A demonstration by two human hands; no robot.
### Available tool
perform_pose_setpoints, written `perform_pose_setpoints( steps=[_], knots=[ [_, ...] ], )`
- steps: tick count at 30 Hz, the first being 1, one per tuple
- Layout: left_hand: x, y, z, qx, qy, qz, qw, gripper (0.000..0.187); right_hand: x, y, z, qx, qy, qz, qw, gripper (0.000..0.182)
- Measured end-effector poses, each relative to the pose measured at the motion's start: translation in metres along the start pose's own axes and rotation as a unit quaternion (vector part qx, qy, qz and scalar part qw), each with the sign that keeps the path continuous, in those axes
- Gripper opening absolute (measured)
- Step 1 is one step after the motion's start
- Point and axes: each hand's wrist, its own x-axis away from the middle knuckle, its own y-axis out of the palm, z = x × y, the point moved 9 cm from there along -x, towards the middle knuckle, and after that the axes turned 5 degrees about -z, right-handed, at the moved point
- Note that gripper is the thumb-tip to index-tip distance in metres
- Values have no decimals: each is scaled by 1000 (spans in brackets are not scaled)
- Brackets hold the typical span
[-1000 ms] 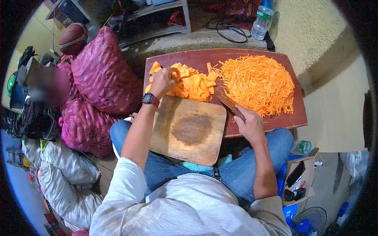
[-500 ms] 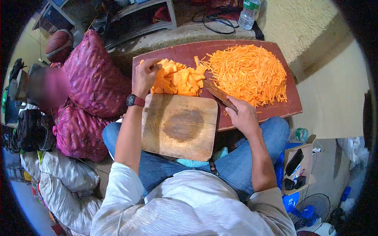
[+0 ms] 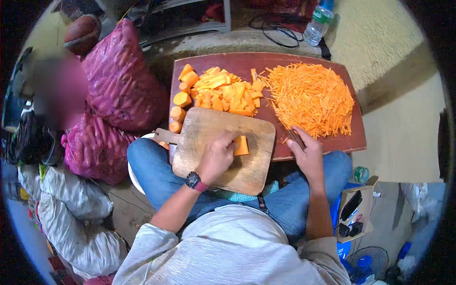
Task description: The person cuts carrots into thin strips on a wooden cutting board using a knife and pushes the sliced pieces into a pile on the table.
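Note:
My left hand [image 3: 218,157], with a watch at the wrist, has its fingers closed on a flat orange carrot slice [image 3: 242,146] on the wooden cutting board [image 3: 197,142]. The board lies across my lap against the table edge. My right hand [image 3: 309,154] grips a knife [image 3: 297,138] just right of the board; its blade is mostly hard to see. Beyond the board sits a pile of carrot slices [image 3: 223,92], with thick carrot chunks [image 3: 182,99] along its left. A large heap of carrot strips [image 3: 313,99] covers the table's right side.
The red tabletop [image 3: 332,145] stands before my knees. Pink mesh sacks [image 3: 121,80] and white sacks [image 3: 71,228] are at left, beside a person whose face is blurred. A water bottle [image 3: 318,26] stands behind the table; a cardboard box [image 3: 356,209] is at right.
My left hand has come from the slice pile down to the board with a carrot slice. My right hand has turned the knife, which earlier pointed up-left toward the slices. The view has shifted slightly.

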Motion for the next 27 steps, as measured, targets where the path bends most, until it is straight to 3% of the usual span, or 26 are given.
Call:
perform_pose_setpoints(
  steps=[2,3,6,8,10,12,15,17,19,21,27],
  knots=[
    [11,-2,4,-22,5,-9,1000,27,18,3,-7,-133,19,-3,991,51],
    [14,-1,6,-45,18,-25,999,29,30,14,-8,-225,81,-44,970,54],
    [17,-3,14,-56,63,-35,996,35,53,40,-36,-274,129,-124,945,56],
    [14,-1,13,-59,90,-33,994,35,61,54,-24,-222,183,-164,943,56],
    [14,-1,16,-65,113,-25,991,35,54,61,-46,-107,58,-158,980,56],
    [16,7,18,-131,132,-65,981,33,53,63,-62,-63,37,-165,984,56],
    [22,9,25,-173,158,-41,971,34,55,77,-68,-80,68,-188,976,52],
    [24,13,22,-177,150,-46,972,36,57,76,-87,-17,-41,-156,987,50],
    [24,16,21,-182,141,-54,972,39,63,79,-90,0,-25,-162,986,51],
    [27,16,31,-187,187,-56,963,23,70,80,-94,16,-8,-166,986,52],
    [32,26,34,-213,238,-88,943,34,95,86,-88,75,67,-195,976,54]
  ],
)
